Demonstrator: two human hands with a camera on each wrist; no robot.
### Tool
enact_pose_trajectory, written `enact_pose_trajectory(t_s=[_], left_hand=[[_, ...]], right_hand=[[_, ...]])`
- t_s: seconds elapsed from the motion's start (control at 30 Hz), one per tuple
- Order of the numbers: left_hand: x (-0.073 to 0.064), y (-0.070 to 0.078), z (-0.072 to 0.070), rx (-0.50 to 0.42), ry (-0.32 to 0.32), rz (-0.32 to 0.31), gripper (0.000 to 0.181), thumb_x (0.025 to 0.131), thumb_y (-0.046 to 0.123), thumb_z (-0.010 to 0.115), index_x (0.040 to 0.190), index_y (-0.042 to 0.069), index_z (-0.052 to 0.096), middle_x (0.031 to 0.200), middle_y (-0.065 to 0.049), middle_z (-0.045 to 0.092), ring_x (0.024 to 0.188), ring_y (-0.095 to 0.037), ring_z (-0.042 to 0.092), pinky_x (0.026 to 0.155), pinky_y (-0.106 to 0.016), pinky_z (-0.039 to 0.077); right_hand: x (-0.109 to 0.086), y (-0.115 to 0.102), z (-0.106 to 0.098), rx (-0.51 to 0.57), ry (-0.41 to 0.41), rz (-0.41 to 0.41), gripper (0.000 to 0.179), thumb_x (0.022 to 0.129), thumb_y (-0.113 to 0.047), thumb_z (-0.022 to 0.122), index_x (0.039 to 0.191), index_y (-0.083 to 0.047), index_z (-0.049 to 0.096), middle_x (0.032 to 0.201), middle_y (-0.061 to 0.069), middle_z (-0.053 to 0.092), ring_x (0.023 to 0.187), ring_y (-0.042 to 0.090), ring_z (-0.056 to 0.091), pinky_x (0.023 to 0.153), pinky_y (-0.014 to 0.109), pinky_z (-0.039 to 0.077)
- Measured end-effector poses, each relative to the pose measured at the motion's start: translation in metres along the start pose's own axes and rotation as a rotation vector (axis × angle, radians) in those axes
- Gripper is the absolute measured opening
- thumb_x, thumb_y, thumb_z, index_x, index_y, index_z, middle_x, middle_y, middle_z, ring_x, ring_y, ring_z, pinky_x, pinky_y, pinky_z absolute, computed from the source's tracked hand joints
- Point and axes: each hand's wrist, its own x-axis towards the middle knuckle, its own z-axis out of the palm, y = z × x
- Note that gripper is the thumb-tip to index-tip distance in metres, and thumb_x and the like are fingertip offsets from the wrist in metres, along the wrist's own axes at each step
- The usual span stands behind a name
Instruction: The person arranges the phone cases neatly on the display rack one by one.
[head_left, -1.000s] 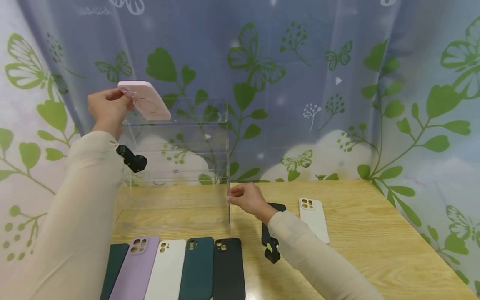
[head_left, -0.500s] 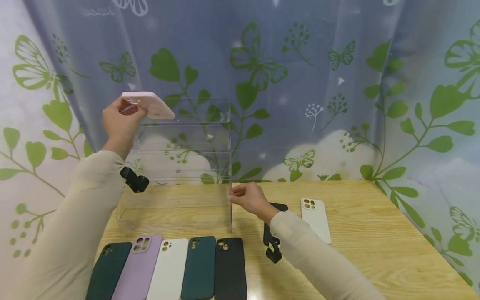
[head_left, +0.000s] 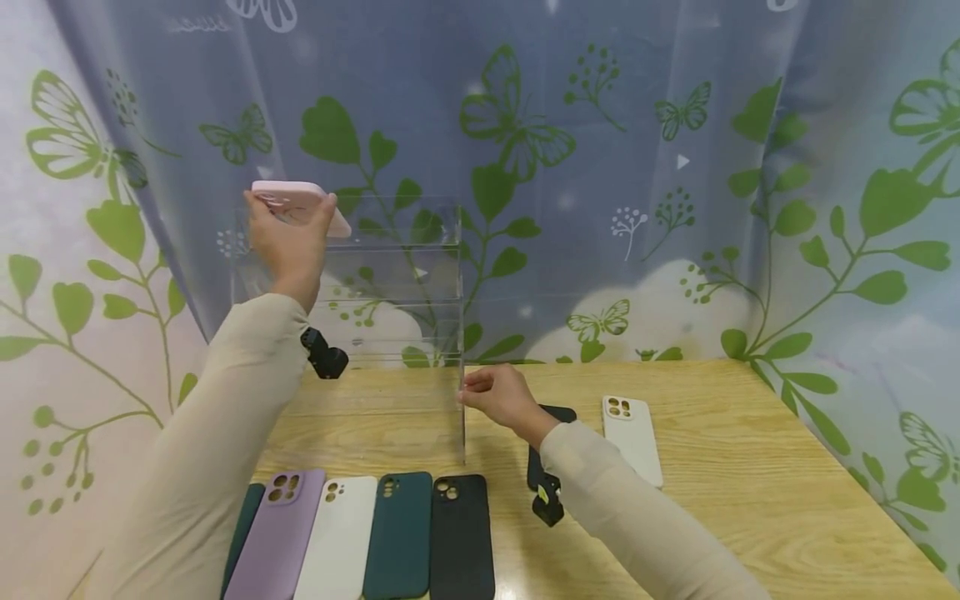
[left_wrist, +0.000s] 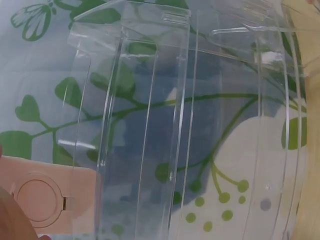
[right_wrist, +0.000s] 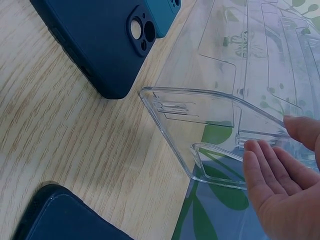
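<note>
Head view: matte-blk phone case (head_left: 461, 542) in front on wood-grain worktop (head_left: 750, 483); R hand (head_left: 501, 396), fingers nearly closed, pinches clear plastic tiered rack (head_left: 397, 302) @ side edge; L hand (head_left: 288, 250), fingers part-spread, grips pale-pink phone case (head_left: 296, 200) nr rack's top L end; leaf-print curtain (head_left: 491, 196) behind.

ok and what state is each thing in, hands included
pink case, raised, tilted
clear rack, standing upright
left hand, gripping the pink case
right hand, pinching the clear rack's side edge
black case, lying flat
teal case, lying flat
row's white case, lying flat
purple case, lying flat
dark green case, mostly hidden
dark case near the right hand, flat, partly hidden
other white case, lying flat
</note>
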Motion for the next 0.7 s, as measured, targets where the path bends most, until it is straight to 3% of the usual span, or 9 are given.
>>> enact_pose_trajectory(t_s=[0.2,0.47,0.7], left_hand=[[0.010,0.001,0.004,0.003,0.081,0.036,0.107,0.078,0.047,0.076,0.155,0.010,0.012,0.153,-0.003,0.032,0.137,-0.006,0.030,0.110,-0.012,0.020],[0.024,0.021,-0.002,0.102,0.010,-0.017,0.110,0.078,0.062,0.068,0.154,0.026,-0.003,0.154,0.000,0.024,0.139,-0.011,0.024,0.112,-0.021,0.025],[0.029,0.027,-0.002,0.224,-0.036,-0.078,0.111,0.080,0.065,0.062,0.154,0.020,-0.008,0.156,-0.008,0.019,0.142,-0.017,0.020,0.116,-0.026,0.017]], right_hand=[[0.001,0.000,-0.001,0.001,-0.008,0.007,0.034,0.091,-0.018,0.067,0.123,-0.005,0.064,0.111,0.009,0.067,0.101,0.023,0.063,0.083,0.038,0.055],[0.003,0.000,-0.002,-0.003,-0.005,0.002,0.035,0.091,-0.019,0.068,0.123,-0.006,0.064,0.112,0.009,0.067,0.102,0.023,0.063,0.084,0.037,0.054],[0.000,0.001,-0.001,0.010,-0.011,0.010,0.036,0.091,-0.019,0.068,0.123,-0.005,0.064,0.111,0.009,0.067,0.101,0.023,0.063,0.083,0.037,0.054]])
